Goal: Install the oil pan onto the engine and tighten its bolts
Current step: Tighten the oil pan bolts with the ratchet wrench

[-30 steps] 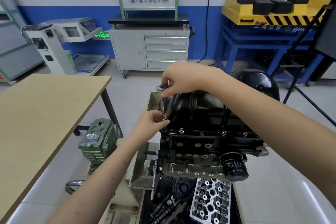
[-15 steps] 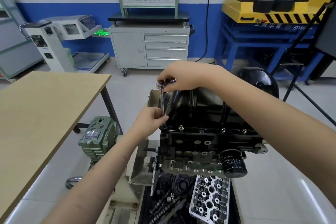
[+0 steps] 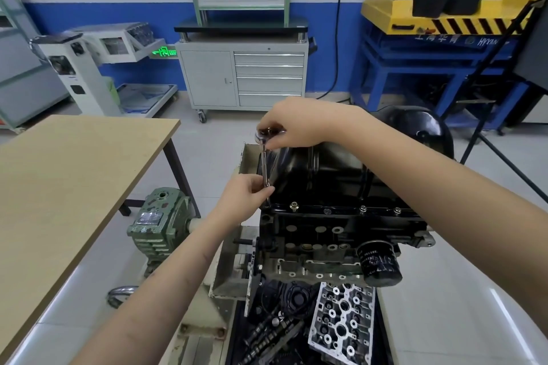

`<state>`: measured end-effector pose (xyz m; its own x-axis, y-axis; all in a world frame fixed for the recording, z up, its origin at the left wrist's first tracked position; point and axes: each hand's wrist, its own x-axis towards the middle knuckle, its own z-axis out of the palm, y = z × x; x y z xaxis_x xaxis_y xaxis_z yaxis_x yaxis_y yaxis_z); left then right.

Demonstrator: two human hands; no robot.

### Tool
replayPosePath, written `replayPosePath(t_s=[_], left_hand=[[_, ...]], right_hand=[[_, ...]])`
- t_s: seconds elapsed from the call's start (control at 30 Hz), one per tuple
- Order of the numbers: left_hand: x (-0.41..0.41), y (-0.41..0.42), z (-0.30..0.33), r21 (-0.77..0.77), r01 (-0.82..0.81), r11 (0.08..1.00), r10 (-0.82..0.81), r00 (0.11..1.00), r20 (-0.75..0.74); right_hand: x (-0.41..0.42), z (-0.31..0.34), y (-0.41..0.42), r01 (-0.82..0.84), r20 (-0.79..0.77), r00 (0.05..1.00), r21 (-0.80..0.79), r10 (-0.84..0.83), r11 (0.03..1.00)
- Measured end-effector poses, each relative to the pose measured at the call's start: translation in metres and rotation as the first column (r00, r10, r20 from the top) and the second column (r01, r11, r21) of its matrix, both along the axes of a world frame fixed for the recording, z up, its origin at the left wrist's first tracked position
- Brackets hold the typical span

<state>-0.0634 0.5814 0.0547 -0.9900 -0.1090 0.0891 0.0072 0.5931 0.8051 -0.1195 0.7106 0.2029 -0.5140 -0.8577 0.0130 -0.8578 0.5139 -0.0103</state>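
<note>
**Running down a corner bolt of the oil pan with ratchet and extension**

The glossy black pressed-steel oil pan (image 3: 320, 175) is sitting on the upturned dark cast engine block (image 3: 332, 234), which is being carried on a stand beside the pale wooden surface (image 3: 74, 175). The right hand (image 3: 293, 124) is pinching the chrome ratchet head (image 3: 264, 136) from above, its grip closed on the tool. The left hand (image 3: 246, 195) is pinching the slim chrome extension bar (image 3: 264, 169) near its lower end, steadying it over the pan's left corner; the bolt under the socket is hidden by the fingers.

To do this step well, the bar is best being kept upright and in line with the bolt, so that the socket is seating squarely and not camming off. The left hand should be guiding lightly, not bearing sideways. Judging by the remaining flange bolts, each is better being snugged evenly in turn before any final tightening, lest the flange be pulled unevenly.

Count, as visible: one oil pan; one ratchet with one extension; four bolt heads (image 3: 294, 205) showing along the near flange, one brass-coloured and three darker; one black cylindrical oil filter (image 3: 379, 262); one silver cylinder head (image 3: 341, 320) lying below; two hands, both working.
</note>
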Motion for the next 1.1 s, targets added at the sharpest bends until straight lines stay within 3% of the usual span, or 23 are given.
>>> replayPosePath(t_s=[0.1, 0.27, 0.47, 0.7, 0.93, 1.1], left_hand=[[-0.001, -0.002, 0.0, 0.057, 0.019, 0.998, -0.019, 1.0, 0.012], [0.0, -0.002, -0.004, 0.153, -0.054, 0.987, 0.051, 0.998, 0.025], [0.001, 0.0, -0.004, 0.074, -0.081, 0.994, 0.083, 0.996, -0.022], [0.002, -0.009, 0.001, 0.03, 0.072, 0.997, -0.073, 0.997, 0.016], [0.001, -0.003, -0.002, 0.034, -0.01, 0.999, 0.01, 1.0, -0.007], [-0.002, 0.0, -0.001, -0.024, -0.03, 0.999, 0.029, 0.999, -0.034]], right_hand=[[-0.001, 0.001, 0.002, -0.019, 0.037, 0.999, -0.026, 0.02, 0.999], [0.001, -0.003, 0.0, 0.134, -0.106, 0.985, -0.004, -0.134, 0.991], [0.003, -0.004, -0.003, 0.167, -0.1, 0.981, 0.003, -0.165, 0.986], [-0.004, 0.0, 0.001, -0.053, 0.056, 0.997, 0.002, 0.052, 0.999], [-0.001, -0.002, -0.002, 0.121, -0.151, 0.981, 0.014, -0.118, 0.993], [0.002, -0.005, -0.005, 0.142, -0.123, 0.982, 0.001, -0.141, 0.99]])
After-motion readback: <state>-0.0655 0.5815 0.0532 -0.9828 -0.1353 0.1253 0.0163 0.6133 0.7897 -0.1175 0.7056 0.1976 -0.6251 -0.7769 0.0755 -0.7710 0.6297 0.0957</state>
